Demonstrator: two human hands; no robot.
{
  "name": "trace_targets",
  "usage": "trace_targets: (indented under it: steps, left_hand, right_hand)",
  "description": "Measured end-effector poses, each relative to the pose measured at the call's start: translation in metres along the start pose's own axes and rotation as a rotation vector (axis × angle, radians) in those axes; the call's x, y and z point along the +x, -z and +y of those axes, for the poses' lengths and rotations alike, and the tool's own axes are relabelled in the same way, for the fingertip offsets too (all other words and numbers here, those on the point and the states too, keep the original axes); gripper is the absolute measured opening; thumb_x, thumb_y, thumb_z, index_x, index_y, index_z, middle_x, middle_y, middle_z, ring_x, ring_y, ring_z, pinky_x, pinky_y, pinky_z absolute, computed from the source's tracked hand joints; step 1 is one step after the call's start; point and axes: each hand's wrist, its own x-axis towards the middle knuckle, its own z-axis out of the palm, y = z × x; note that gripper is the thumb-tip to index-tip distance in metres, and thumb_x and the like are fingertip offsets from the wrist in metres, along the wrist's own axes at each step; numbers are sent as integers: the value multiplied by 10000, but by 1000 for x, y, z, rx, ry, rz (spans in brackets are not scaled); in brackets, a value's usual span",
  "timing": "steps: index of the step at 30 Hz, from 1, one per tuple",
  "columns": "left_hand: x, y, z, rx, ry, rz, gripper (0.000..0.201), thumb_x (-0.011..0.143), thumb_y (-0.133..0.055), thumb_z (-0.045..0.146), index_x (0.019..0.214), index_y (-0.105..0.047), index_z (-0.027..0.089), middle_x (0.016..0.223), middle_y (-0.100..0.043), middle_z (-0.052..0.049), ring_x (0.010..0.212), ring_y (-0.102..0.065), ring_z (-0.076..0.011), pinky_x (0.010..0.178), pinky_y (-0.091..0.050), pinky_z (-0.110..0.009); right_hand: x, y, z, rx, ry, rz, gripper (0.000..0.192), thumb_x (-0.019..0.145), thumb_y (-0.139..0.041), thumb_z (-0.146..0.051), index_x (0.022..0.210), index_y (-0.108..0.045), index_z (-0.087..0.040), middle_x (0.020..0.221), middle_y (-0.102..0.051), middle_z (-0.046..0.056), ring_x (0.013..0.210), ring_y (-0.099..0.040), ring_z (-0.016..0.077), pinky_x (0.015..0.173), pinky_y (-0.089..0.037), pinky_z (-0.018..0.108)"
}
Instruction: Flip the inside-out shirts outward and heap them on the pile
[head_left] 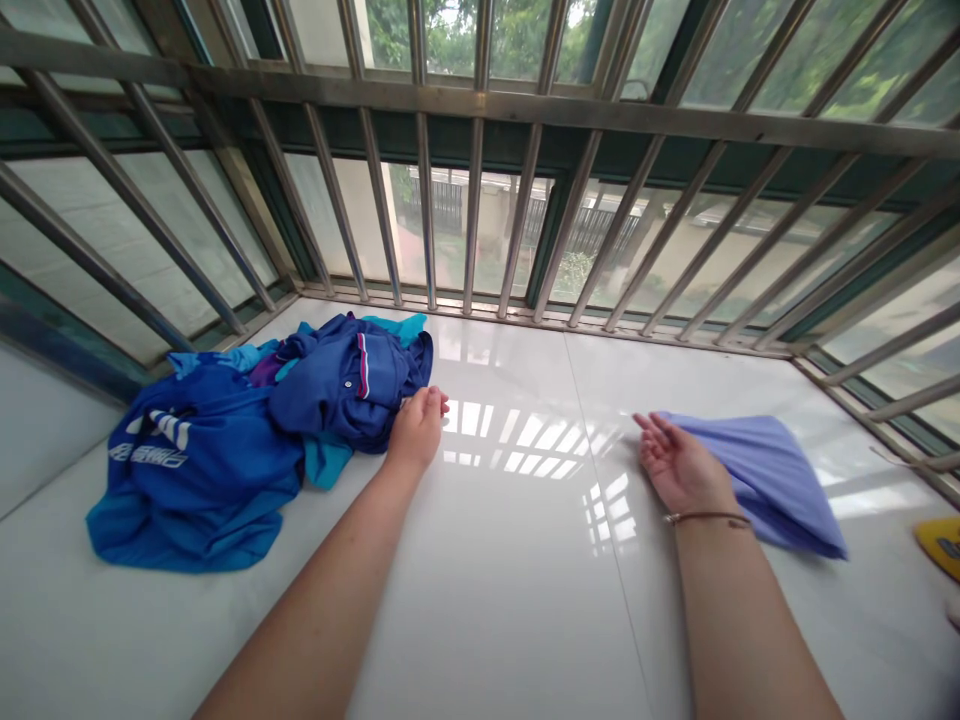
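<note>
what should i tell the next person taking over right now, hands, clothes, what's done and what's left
Left hand: fingers curled on the dark blue garment at the edge of the blue clothes pile.
Right hand: open, palm up, edge against the folded lilac cloth, not gripping it.
Both lie on the white glossy ledge inside the window bars.
Done: the lilac cloth looks folded.
Left: the pile is crumpled and unsorted.

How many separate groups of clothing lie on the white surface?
2. A heap of blue fabric garments at the left, touched by the left hand; a folded lilac cloth beside the right hand. The heap may hide more.
</note>
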Motion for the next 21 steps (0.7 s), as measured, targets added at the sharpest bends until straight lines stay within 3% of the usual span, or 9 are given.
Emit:
trace_targets:
  steps: [2,5,7,9,13,16,18,21]
  left_hand:
    - [0,1,1,58,-4,-26,468,1069,-424,593,935,-704,243,939,-823,-102,931,-777,-285,898,-613,-435]
    - [-1,2,8,186,-27,-46,350,1009,-522,535,855,-683,266,862,-810,-74,878,-750,-289,970,-584,-466]
    - [-3,3,14,236,-49,-51,314,977,-572,516,808,-674,273,791,-783,-55,828,-727,-280,1023,-563,-477]
    - [-5,3,18,238,-65,-59,312,960,-614,533,795,-676,276,767,-767,-43,809,-714,-274,1048,-554,-477]
    - [-7,1,21,207,-87,-96,285,923,-706,554,852,-704,279,847,-794,-45,867,-733,-282,1091,-545,-497]
    - [-9,0,19,121,-114,-225,166,975,-629,402,1016,-737,283,1027,-834,-52,1005,-769,-282,1125,-543,-492]
    - [-12,-2,18,58,-148,-346,301,981,-519,235,1178,-740,291,1176,-835,-52,1133,-769,-269,1159,-533,-485]
    - [-17,-5,17,87,-281,-443,629,890,-493,78,1446,-674,310,1380,-776,-62,1309,-709,-277,1285,-424,-554]
  right_hand:
    - [-23,-15,5,-170,-174,-359,216,949,-750,-269,1138,-746,-163,1181,-828,166,713,-723,140,635,-645,251]
    - [-59,-26,7,-445,-422,-960,423,973,-797,-531,1092,-799,-125,996,-851,179,716,-772,188,671,-633,284]
    - [-73,-28,6,-521,-500,-1195,547,959,-787,-646,1075,-816,-112,849,-834,161,633,-757,193,605,-592,268]
    - [-74,-30,6,-477,-446,-1194,588,941,-789,-690,1093,-820,-123,761,-807,112,540,-696,154,536,-535,229]
    - [-56,-36,16,-390,-207,-787,521,879,-869,-652,1045,-804,-162,883,-813,82,609,-671,115,601,-572,220]
    - [-44,-42,28,-511,-30,-572,455,868,-885,-561,1133,-787,-205,1107,-804,80,728,-683,126,662,-617,253]
    - [-43,-45,34,-663,168,-546,416,889,-835,-465,1239,-786,-245,1248,-773,82,831,-700,154,694,-625,278]
    - [-46,-48,35,-883,490,-640,457,872,-731,-296,1323,-808,-297,1466,-698,94,1113,-715,232,817,-620,324]
